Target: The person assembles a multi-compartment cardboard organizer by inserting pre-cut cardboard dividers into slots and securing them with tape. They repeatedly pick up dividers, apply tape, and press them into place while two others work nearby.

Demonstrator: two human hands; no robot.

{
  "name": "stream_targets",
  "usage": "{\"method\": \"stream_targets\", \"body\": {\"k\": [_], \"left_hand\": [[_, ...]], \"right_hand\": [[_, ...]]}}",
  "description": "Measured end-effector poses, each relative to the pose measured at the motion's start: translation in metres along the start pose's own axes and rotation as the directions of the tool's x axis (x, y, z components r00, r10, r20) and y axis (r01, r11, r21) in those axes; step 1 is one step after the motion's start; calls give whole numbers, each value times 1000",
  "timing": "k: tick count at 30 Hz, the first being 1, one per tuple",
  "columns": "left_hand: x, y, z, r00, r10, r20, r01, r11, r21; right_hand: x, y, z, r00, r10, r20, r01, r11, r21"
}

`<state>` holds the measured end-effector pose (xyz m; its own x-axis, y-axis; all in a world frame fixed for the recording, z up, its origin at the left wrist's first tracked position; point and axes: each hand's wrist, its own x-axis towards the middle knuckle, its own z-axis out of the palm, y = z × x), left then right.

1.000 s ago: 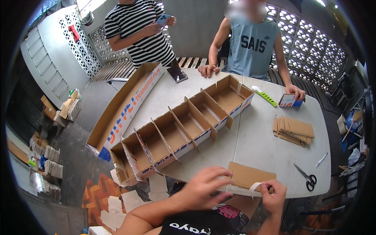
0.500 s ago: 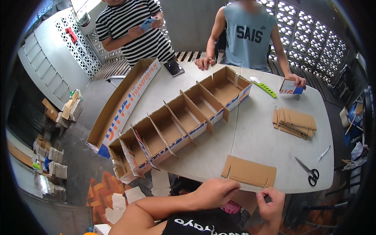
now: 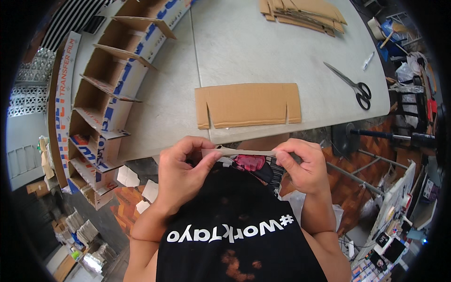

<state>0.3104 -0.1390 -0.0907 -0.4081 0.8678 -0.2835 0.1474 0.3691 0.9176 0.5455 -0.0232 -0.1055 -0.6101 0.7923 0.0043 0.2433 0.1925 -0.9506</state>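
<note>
A narrow, pale strip that looks like tape point(image 3: 246, 152) is stretched level between my two hands, just off the table's near edge. Its left end is pinched between thumb and fingers of my left hand point(image 3: 184, 167). My right hand point(image 3: 304, 162) grips the other end the same way. Beyond the strip, a flat brown cardboard piece point(image 3: 249, 105) lies on the table, with a slit near each short end. Neither hand touches it.
A long cardboard box with cross dividers point(image 3: 105, 63) stands at the left, another long box point(image 3: 66, 75) beside it. Black-handled scissors point(image 3: 361, 91) and a white pen point(image 3: 369, 61) lie on the right of the table point(image 3: 174, 103). Cut cardboard pieces point(image 3: 310, 14) are stacked at the far side.
My hands have moved apart, drawing the strip out between them. The view has turned down toward my body, so the co-workers are mostly out of sight. The slitted cardboard stays on the table.
</note>
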Motion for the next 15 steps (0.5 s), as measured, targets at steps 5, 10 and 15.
{"method": "stream_targets", "body": {"k": [5,10,15], "left_hand": [[8,5,2,977,205,-49,-191,960,203],[17,11,3,970,227,-82,-204,952,227],[26,23,9,993,37,-114,-13,980,201]], "right_hand": [[4,-1,-4,999,-4,-45,-1,993,-118],[12,-3,-7,988,114,-108,-120,992,-45],[23,-13,-9,950,274,-150,-288,955,-79]]}}
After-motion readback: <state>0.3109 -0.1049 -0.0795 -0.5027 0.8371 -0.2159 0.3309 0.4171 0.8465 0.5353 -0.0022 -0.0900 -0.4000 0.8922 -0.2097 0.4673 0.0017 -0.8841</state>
